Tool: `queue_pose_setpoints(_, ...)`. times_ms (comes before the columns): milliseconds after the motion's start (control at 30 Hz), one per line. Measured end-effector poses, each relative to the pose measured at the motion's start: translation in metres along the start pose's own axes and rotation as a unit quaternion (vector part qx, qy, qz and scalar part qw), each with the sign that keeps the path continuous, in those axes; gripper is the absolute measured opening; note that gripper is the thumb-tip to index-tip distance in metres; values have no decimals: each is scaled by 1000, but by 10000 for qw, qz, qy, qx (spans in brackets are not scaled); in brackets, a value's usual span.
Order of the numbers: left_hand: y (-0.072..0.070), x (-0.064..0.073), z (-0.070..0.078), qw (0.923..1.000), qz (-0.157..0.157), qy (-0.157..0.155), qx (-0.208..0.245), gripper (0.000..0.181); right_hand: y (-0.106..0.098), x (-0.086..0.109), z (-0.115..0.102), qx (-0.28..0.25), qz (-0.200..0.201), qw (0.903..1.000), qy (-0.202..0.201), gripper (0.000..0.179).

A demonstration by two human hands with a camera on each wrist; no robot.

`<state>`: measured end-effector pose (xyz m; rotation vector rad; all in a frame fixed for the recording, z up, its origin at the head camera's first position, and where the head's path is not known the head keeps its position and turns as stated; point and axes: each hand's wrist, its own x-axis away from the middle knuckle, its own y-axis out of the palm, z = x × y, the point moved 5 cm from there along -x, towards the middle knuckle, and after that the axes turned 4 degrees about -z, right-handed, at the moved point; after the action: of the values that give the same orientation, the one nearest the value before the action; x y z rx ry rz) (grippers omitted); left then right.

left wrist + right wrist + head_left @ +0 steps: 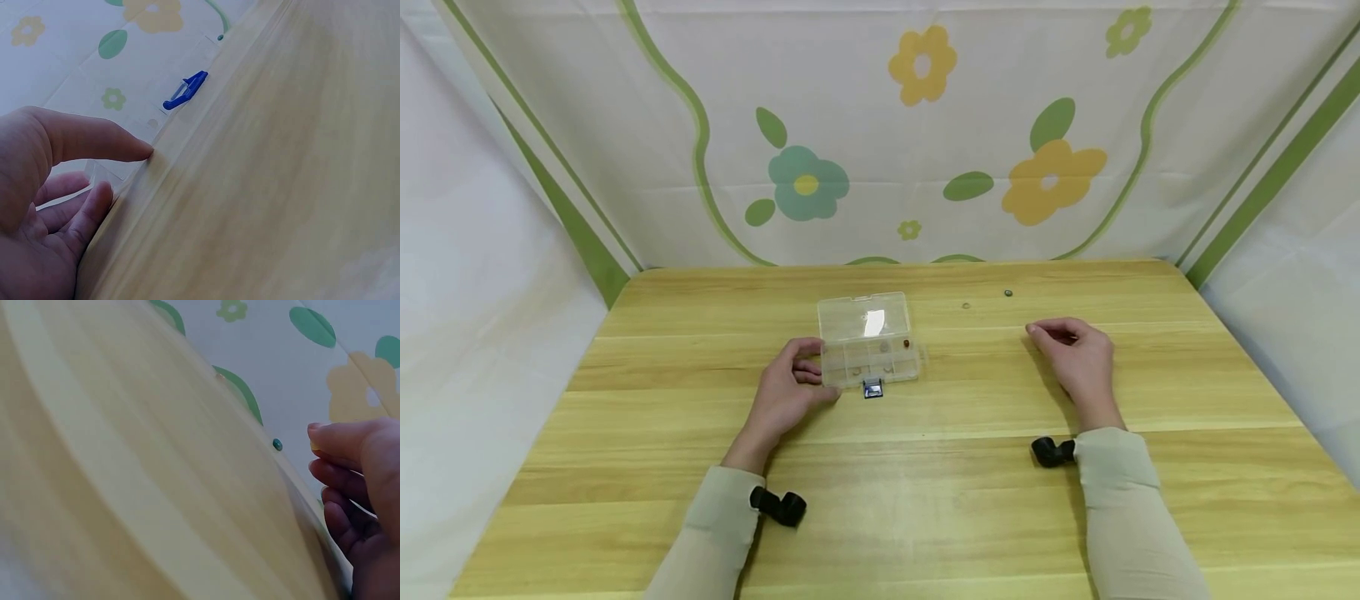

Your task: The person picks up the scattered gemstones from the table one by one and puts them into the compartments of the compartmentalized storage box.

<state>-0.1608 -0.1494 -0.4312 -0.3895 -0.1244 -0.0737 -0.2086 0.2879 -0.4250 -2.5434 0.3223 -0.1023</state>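
Note:
A clear plastic compartment box [856,375] stands on the table with its lid [842,321] raised at the back. My left hand [782,392] holds its left end, thumb along the front corner and fingers at the side. A blue latch [185,91] juts from the box's front. Inside lie a small reddish-brown bead [906,343] and a few tiny curved pieces [887,371]. Off to the right, my right hand [1078,358] is held over the table. Its thumb and forefinger pinch a tiny yellowish piece [314,446], mostly hidden by the fingertips.
Toward the back of the table [970,500] lie a small dark green bead [1008,293] and a thin pale ring [966,306], both between the box and my right hand. A flower-patterned cloth [865,125] hangs behind the table's far edge.

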Motion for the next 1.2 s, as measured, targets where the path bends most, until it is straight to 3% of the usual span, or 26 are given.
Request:
queue_pose_setpoints(533, -1, 1, 0, 10000, 5, 61, -8, 72, 24, 4, -20, -101, -31, 9999, -129, 38)
queue_pose_setpoints(1200, -1, -1, 0, 10000, 25, 84, -2, 72, 56, 11, -39, -272, -636, 9966, -447, 35)
